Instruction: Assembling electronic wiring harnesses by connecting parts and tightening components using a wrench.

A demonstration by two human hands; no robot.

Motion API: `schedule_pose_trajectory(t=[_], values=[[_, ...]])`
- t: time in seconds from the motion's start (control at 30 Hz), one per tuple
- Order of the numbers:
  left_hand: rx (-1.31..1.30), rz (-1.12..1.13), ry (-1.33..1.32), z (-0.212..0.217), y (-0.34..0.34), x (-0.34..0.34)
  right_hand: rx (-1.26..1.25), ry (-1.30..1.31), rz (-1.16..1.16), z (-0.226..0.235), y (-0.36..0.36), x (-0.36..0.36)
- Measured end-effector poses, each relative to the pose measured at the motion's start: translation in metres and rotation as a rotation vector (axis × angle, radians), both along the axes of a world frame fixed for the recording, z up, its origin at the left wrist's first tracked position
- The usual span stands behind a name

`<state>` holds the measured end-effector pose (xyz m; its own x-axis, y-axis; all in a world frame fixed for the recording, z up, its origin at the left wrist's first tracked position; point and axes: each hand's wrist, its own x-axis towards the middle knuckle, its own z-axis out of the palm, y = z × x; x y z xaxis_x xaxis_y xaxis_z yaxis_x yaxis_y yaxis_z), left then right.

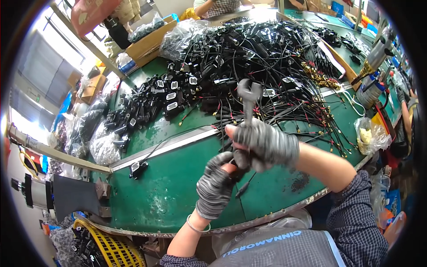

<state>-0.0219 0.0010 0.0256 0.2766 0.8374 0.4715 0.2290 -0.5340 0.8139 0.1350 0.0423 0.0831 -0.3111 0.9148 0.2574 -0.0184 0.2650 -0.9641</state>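
The left hand [216, 183], in a grey glove, is closed around a small black part with a thin cable [243, 186] hanging below it. Just above and touching it, the right hand [266, 144], also gloved, grips a grey open-end wrench [248, 99] whose head points up. Both hands are over the green counter [169, 187]. Further behind the hands lies a big heap of black wired parts [249, 53]. Far left of them stand plastic bags [100, 142].

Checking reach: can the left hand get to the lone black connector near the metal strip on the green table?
Probably yes. The left hand is busy on a small part, but the black connector lies to its left with only bare green table between them.
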Motion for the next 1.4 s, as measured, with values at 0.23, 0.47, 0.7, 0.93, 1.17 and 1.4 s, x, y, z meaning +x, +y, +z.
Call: schedule_pose_trajectory(t=[0.23,0.47,0.7,0.93,1.17,1.4], values=[[-0.552,-0.005,-0.352,0.009,0.002,-0.007,-0.29,0.248,-0.11,0.024,-0.012,0.009],[-0.392,0.025,-0.444,-0.007,0.002,0.001,-0.422,-0.129,0.153,0.019,0.019,0.003],[-0.617,-0.015,-0.568,0.007,0.014,0.002,-0.151,0.129,-0.101,0.007,0.002,0.008],[0.009,0.021,-0.068,-0.01,0.011,0.001,-0.137,-0.216,0.195,0.009,0.017,0.004],[-0.478,0.001,-0.369,0.009,0.012,-0.002,-0.3,0.163,0.019,0.012,-0.001,0.014],[-0.191,0.056,-0.258,-0.009,0.012,0.003,-0.436,-0.099,0.206,0.014,0.032,0.007]])
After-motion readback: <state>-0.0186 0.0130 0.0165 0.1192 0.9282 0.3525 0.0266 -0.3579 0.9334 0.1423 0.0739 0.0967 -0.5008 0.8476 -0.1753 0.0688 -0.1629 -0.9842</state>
